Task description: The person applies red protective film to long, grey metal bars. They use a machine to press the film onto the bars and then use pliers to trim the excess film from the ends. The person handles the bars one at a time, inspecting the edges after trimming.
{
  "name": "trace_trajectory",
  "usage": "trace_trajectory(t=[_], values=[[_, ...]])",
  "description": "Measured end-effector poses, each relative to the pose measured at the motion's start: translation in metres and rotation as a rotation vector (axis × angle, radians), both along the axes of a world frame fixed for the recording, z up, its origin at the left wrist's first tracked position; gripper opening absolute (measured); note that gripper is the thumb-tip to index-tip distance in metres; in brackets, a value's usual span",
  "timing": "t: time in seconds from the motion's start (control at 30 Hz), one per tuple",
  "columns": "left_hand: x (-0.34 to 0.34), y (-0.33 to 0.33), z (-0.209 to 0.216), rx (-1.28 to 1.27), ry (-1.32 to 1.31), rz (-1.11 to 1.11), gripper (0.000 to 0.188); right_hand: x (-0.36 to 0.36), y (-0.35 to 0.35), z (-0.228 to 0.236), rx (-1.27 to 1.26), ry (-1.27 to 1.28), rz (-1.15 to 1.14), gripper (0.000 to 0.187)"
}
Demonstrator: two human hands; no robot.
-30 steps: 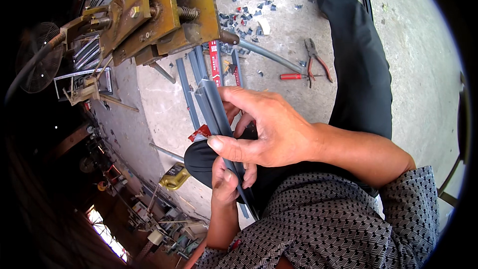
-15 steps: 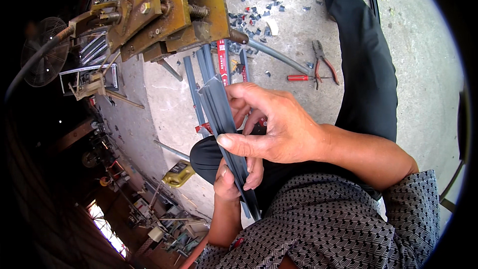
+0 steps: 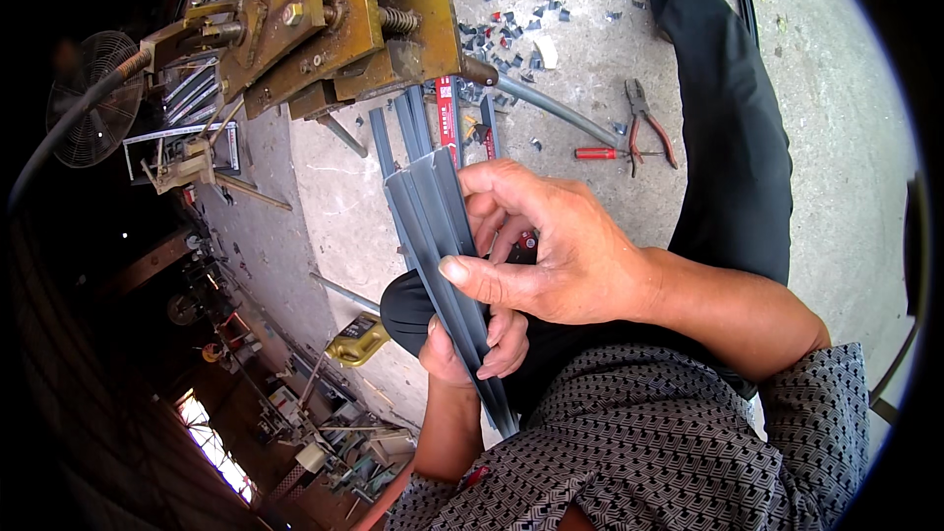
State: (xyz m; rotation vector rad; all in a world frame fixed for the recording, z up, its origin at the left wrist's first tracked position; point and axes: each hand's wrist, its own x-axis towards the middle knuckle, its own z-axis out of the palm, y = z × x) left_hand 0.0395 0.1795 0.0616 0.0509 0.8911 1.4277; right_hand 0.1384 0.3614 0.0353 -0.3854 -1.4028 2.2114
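The channelled profile is slate grey, with darker grey along its grooves. The patterned shirt repeats small black and pale grey geometric motifs; the trousers are plain black. The screwdriver has a bright red handle, the pliers duller red grips. Mustard-brown covers the steel press, gold the plastic jug with its dark label. Grey and red mix among the offcuts on the pale grey concrete floor.

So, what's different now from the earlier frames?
The grey profile has rolled about its length, showing more of its grooved face. The left hand and right hand keep holding it. Pliers and red screwdriver stay on the floor.
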Motion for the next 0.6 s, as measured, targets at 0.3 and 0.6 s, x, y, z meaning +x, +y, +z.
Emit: trace_trajectory(t=[0.3,0.6], values=[[-0.004,-0.004,-0.009,0.044,-0.111,-0.016,0.066,0.001,0.000,-0.005,0.063,-0.016,0.008,0.050],[-0.004,-0.003,-0.013,0.058,-0.128,-0.011,0.066,0.002,-0.002,-0.007,0.071,-0.020,-0.014,0.048]])
